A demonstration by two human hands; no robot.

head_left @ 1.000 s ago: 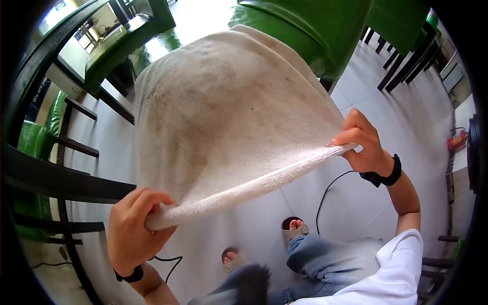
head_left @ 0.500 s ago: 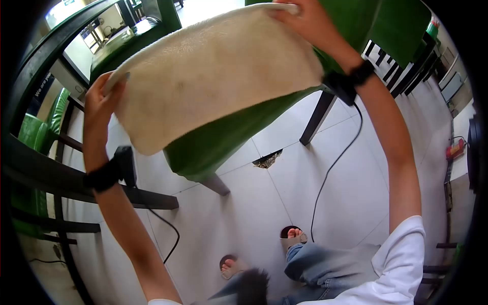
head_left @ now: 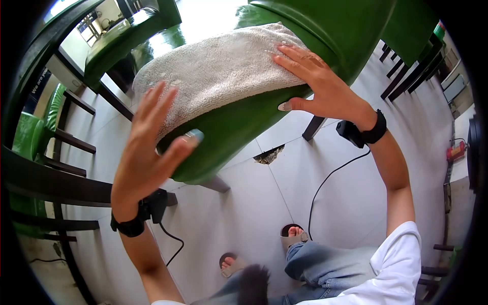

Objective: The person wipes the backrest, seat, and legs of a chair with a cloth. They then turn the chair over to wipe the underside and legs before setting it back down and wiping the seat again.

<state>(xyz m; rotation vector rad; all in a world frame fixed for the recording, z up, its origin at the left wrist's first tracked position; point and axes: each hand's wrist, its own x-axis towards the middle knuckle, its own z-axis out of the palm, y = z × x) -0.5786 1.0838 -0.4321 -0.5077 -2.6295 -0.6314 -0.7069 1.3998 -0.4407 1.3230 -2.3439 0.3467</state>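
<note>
Currently, one pale towel (head_left: 218, 71) lies draped across a green chair seat (head_left: 218, 137), left hand (head_left: 142, 157) and right hand (head_left: 328, 89) splayed at opposite ends, clasping nothing, light, even pressure likely serving best.

White sleeve (head_left: 396, 251), faded blue jeans (head_left: 330, 264), corded black wristbands (head_left: 375, 133), seemingly beige sandals (head_left: 293, 240)

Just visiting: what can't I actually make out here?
All in the head view:
Underside of the towel: hidden beneath its visible face.
Part of the green seat: covered by the towel.
Whether the left hand touches the towel: the hand itself hides any contact.
Top of the green backrest: cut off by the upper edge.
</note>
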